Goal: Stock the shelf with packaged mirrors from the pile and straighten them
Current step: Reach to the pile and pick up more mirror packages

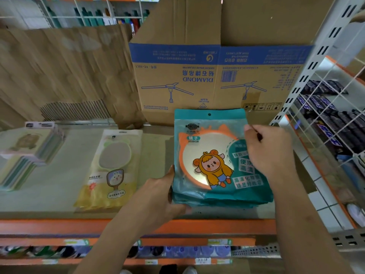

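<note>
- Head view: teal mirror stack (209,155) lies flat on shelf (59,184), between both hands.
- Left hand (158,196): forearm comes up from below, thumb straight along stack's left edge, fingers curled under its lower-left corner, gripping.
- Right hand (270,153): back up, fingers curled down over stack's upper-right side; tips hidden, can't tell if it grips.
- Yellow packs (110,169) left of left hand.
- Box (197,76) stands beyond both hands.
</note>
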